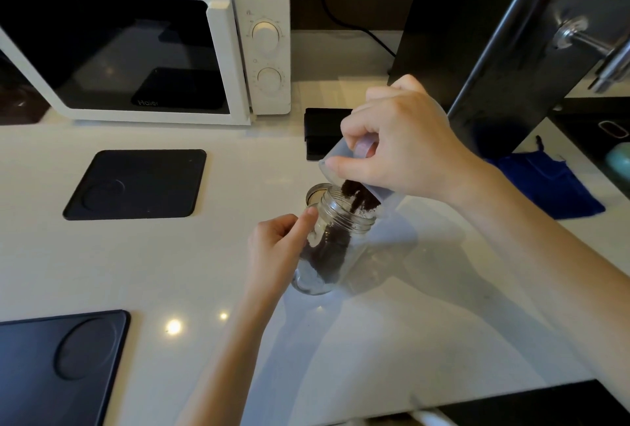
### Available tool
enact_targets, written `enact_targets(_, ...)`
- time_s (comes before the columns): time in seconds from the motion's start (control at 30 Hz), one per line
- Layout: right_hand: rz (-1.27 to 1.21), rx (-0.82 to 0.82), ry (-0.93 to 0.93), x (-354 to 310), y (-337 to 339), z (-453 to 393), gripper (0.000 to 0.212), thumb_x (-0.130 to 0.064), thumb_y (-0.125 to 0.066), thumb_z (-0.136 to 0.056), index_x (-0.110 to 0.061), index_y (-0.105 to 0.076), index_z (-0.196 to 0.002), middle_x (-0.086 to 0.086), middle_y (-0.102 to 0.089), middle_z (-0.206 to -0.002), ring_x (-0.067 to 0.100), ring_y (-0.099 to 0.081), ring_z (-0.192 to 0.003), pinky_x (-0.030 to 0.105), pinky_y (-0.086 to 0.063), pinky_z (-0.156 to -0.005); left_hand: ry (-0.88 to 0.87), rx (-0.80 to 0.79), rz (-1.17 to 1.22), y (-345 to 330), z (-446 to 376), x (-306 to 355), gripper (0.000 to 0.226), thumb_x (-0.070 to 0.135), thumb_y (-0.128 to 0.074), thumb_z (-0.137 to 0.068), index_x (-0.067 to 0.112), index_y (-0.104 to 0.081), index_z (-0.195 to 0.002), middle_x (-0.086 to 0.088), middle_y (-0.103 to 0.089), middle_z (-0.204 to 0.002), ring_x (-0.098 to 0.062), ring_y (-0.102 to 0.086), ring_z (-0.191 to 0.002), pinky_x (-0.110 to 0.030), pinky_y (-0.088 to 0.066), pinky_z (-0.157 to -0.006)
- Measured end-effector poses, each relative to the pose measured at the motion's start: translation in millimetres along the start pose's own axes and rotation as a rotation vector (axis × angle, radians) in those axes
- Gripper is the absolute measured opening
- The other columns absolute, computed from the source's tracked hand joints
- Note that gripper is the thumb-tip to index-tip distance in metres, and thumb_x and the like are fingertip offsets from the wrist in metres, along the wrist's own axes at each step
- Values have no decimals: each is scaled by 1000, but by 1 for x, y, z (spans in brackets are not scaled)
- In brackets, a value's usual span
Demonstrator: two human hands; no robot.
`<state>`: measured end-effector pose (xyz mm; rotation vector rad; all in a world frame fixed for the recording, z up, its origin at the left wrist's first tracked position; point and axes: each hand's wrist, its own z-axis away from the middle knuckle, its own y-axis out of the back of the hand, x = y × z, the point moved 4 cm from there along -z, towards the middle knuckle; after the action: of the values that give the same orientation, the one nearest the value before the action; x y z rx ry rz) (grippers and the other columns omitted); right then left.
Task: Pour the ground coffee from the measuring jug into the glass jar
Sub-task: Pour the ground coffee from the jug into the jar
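Note:
A clear glass jar [354, 257] stands on the white counter [238, 255], tilted to the right, with dark ground coffee piled inside. My left hand [276, 248] grips its left side. Above the jar's threaded mouth, my right hand [399, 142] holds a translucent plastic measuring jug [335, 153] tipped steeply down. Dark ground coffee [359, 199] slides from the jug's lip into the jar. The hand hides most of the jug. A round metal lid [313, 194] lies on the counter just behind the jar.
A white microwave [252, 50] stands at the back left. Two dark square mats [136, 183] [58, 364] lie on the counter's left side. Behind the jug sits a black box [322, 129], and a blue cloth [549, 187] lies at the right below a dark appliance [511, 50].

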<state>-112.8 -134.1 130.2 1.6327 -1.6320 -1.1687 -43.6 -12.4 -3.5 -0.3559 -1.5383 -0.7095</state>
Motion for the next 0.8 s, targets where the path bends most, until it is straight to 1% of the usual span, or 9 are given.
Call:
enact_targets(0.1, 35, 7, 8, -1, 0, -2, 40, -40, -59, -72, -31, -30, -47, -6, -34, -51, 22, -40, -64, 44, -40, -74, 3, -6, -2, 0, -1, 0, 54, 30, -57, -88, 10, -34, -43, 8, -35, -25, -5, -33, -29, -16, -21, -39)
enact_targets(0.13, 40, 6, 12, -2, -1, -2, 40, -40, -59, -72, -31, -30, -47, -5, -34, -51, 23, -41, -64, 44, -40, -73, 4, -6, -2, 0, -1, 0, 54, 31, -57, -88, 9, -34, -44, 7, -35, -26, -5, -32, -30, -17, -21, -39)
enact_targets(0.23, 32, 5, 23, -3, -1, -3, 36, -36, -61, -72, -25, -37, -48, -2, -38, -51, 24, -42, -62, 46, -40, -74, 9, -4, 10, 0, -2, -1, 53, 30, -57, -87, 8, -34, -45, 7, -34, -26, -5, -32, -30, -15, -21, -39)
enact_targets(0.3, 48, 11, 25, -4, 0, -3, 36, -35, -62, -71, -24, -37, -47, -3, -37, -50, 24, -41, -60, 45, -40, -72, 7, -6, 14, 0, -2, 0, 54, 29, -57, -88, 9, -33, -44, 7, -36, -25, -5, -33, -29, -13, -21, -38)
enact_targets(0.4, 27, 1, 33, -4, 0, -3, 36, -33, -63, -70, -20, -40, -47, -3, -39, -48, 22, -41, -59, 44, -38, -74, 3, -13, 19, -1, -1, 0, 53, 28, -57, -88, 8, -34, -44, 8, -36, -25, -4, -35, -28, -13, -22, -38)
enact_targets(0.5, 47, 4, 43, -5, 1, -4, 41, -33, -62, -71, -28, -31, -44, -6, -35, -46, 20, -40, -59, 43, -39, -74, 12, -14, 23, 0, 0, 0, 53, 28, -56, -88, 8, -33, -45, 7, -36, -24, -4, -35, -28, -13, -21, -38)
enact_targets(0.6, 24, 0, 46, -3, 0, -4, 40, -32, -63, -71, -24, -34, -45, -5, -36, -46, 19, -38, -58, 42, -37, -75, 19, -4, 32, 0, -1, 0, 54, 29, -57, -88, 8, -33, -45, 7, -35, -24, -4, -34, -28, -13, -21, -38)
enact_targets(0.73, 45, 13, 57, -5, 1, -5, 47, -33, -61, -71, -32, -23, -45, -7, -32, -47, 19, -37, -59, 43, -38, -75, 21, 0, 38, 0, -2, -1, 55, 28, -58, -88, 10, -32, -43, 7, -35, -25, -5, -34, -28, -12, -21, -38)
enact_targets(0.8, 27, 3, 59, -4, 1, -5, 42, -32, -62, -71, -28, -29, -45, -7, -33, -45, 19, -38, -58, 44, -39, -76, 24, 3, 41, 0, -2, -1, 54, 29, -58, -87, 9, -33, -44, 7, -35, -25, -6, -33, -29, -13, -22, -39)
